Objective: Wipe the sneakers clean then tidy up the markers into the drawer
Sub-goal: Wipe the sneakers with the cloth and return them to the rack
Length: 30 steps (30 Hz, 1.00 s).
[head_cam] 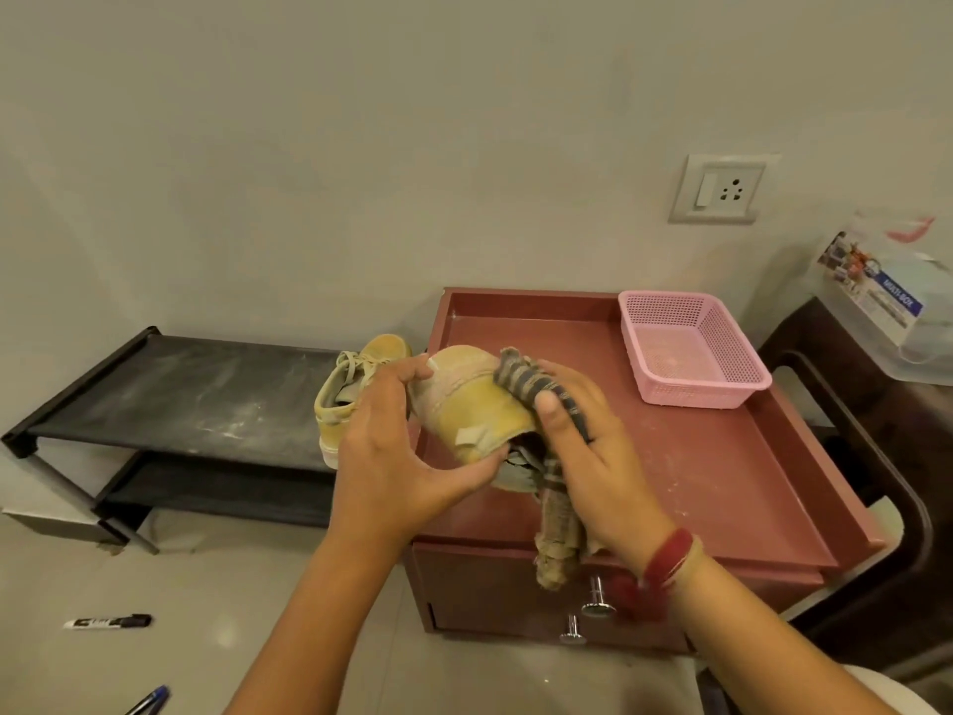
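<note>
**Sneaker in mid-wipe, markers loose on the floor**

From where I stand, the left hand (392,446) is curled round the heel end of a yellow sneaker (474,399), thumb on top and fingers underneath. It holds the sneaker in the air above the near left corner of the red drawer unit (696,467). The right hand (593,446) pinches a striped cloth (521,376) between thumb and fingers and presses it to the sneaker's side. The other sneaker (350,384) sits just behind, at the end of the black shoe rack (196,394) beside the unit.

What worries me:

- **The grip.** Only one hand carries the sneaker, so a hard rub from the cloth could twist it loose and drop it onto the unit or against its mate.
- **The cloth tail.** It dangles right over the chrome knobs (598,598), and I think it could snag there.
- **The dust.** Pale dust already speckles the rack and the unit's top. More wiping here will likely shed dirt onto both.
- **The markers.** A black marker (111,622) and a blue one (152,700) lie on the floor, well apart from the unit. They would be easy to kick or roll away.

As for containers:

- **Pink basket (665,296).** It stands at the far right of the unit's top, and I can make out nothing inside but its mesh bottom.
- **Drawers.** Both are closed, so their contents are hidden.
- **Plastic box (887,301).** This clear, lidded box sits off to the right, and what it holds is too blurred to tell.
</note>
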Tool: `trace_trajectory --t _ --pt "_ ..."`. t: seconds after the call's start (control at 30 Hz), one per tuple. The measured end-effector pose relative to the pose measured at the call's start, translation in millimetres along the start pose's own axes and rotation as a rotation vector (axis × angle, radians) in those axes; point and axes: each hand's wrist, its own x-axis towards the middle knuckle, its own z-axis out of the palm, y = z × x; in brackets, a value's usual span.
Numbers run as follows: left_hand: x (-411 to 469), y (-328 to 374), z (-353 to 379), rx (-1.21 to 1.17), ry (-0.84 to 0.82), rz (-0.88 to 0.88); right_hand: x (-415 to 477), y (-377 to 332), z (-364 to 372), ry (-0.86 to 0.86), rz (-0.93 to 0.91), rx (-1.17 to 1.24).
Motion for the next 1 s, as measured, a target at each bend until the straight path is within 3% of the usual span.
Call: trace_trajectory --t 0.07,0.13,0.2,0.27,0.37,0.43,0.5,0.63,0.8,0.93,1.0 --pt "-0.6 -10.7 -10.0 0.039 -0.099 -0.036 4.0 5.4 -1.5 0.165 0.252 0.297" --pt "-5.0 -20.3 -19.7 0.035 -0.202 -0.097 5.9 12.3 -2.2 0.254 0.317 0.306" --pt "-11.3 -28.1 -25.3 0.087 -0.257 -0.167 2.0 18.1 6.8 0.184 0.272 0.205" --pt "-16.3 -34.1 -28.1 0.122 -0.276 -0.228 -9.5 25.0 25.2 0.006 0.157 0.06" --pt "-17.3 -35.9 -29.2 0.127 -0.274 -0.251 -24.5 27.7 45.3 -0.217 -0.053 -0.198" --pt "-16.1 -34.8 -28.4 0.133 -0.274 -0.238 -27.2 26.4 43.8 -0.33 -0.13 -0.236" --pt "-14.8 -35.4 -26.4 0.151 -0.283 -0.22 -20.1 35.2 37.2 -0.338 -0.1 -0.251" --pt "-14.9 -35.0 -18.6 0.237 -0.312 -0.242 -8.7 42.8 33.5 -0.21 0.128 -0.217" --pt "-14.6 -37.4 -19.6 0.308 -0.386 -0.174 -30.1 38.9 33.5 -0.443 -0.084 -0.24" --pt "-14.2 -30.1 -15.2 0.38 -0.402 -0.216 -3.2 46.6 26.4 -0.266 0.105 -0.325" --pt "-13.0 -28.6 -13.4 0.375 -0.413 -0.22 -10.3 40.9 33.3 -0.317 0.054 -0.334"
